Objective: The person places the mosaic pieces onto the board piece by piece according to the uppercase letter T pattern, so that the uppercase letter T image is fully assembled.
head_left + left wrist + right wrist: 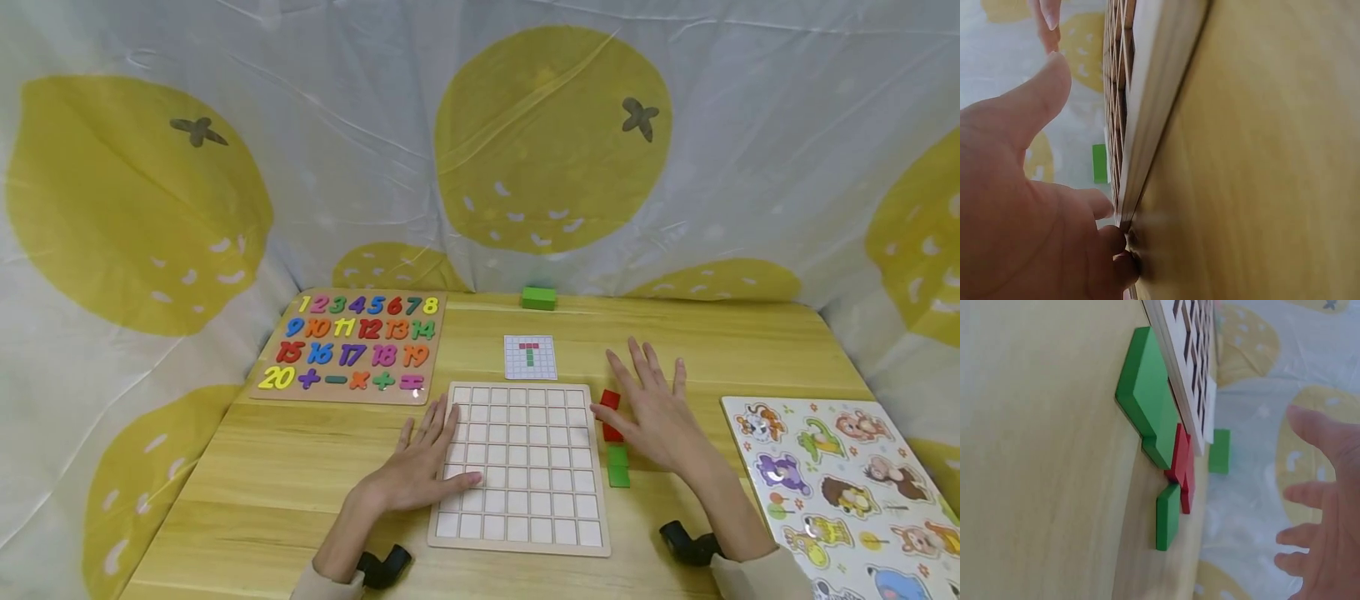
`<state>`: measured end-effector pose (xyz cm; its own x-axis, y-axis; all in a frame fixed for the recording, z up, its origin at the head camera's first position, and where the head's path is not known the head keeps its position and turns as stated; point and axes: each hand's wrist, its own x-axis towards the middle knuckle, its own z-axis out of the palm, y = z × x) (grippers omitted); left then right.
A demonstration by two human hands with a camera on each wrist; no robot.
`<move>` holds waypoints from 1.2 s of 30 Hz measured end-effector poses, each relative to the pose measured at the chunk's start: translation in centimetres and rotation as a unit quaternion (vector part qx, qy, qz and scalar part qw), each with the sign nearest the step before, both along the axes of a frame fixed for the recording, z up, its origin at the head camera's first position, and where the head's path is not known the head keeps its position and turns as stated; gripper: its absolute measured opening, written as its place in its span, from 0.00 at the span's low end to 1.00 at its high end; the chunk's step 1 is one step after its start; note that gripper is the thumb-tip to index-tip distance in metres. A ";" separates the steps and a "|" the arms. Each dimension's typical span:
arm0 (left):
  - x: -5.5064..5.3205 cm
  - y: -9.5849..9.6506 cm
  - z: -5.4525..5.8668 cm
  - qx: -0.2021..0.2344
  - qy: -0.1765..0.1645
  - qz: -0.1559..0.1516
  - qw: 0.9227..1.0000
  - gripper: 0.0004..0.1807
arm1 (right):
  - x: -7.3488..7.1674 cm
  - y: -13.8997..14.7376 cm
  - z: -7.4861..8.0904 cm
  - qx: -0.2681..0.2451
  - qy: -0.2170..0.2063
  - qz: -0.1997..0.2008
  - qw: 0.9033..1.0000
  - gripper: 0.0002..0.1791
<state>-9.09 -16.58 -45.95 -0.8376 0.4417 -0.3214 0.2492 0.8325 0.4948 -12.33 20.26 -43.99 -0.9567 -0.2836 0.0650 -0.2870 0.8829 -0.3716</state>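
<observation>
A pale wooden grid board with square cells lies in the middle of the table. My left hand rests along its left edge, fingers straight, the thumb reaching over the cells. In the left wrist view, the fingertips meet the board's side. To the right of the board, my right hand is spread above the table and holds nothing. Red tiles and green tiles lie beside the board near its thumb. The right wrist view shows another green tile, which the hand covers in the head view.
A small card with a red and green T pattern lies behind the board. Farther back stands a green block. A number puzzle is at the left, an animal puzzle at the right. Lemon-print cloth surrounds the table.
</observation>
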 end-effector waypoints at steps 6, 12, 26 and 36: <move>-0.2 -0.7 -0.2 0.021 -0.017 -0.014 1.000 0.64 | -0.4 1.6 0.0 -0.085 -0.030 0.023 0.996 0.43; -0.3 -1.5 -0.3 0.047 -0.023 -0.037 0.998 0.79 | -1.0 3.2 -0.8 -0.165 -0.084 0.041 0.982 0.35; -0.1 -2.0 -0.2 0.050 -0.019 -0.058 0.997 0.91 | -2.8 4.5 -2.3 -0.220 -0.138 0.050 0.964 0.28; 0.0 -2.3 -0.1 0.060 -0.016 -0.072 0.995 0.92 | -3.2 5.2 -2.9 -0.248 -0.173 0.059 0.951 0.27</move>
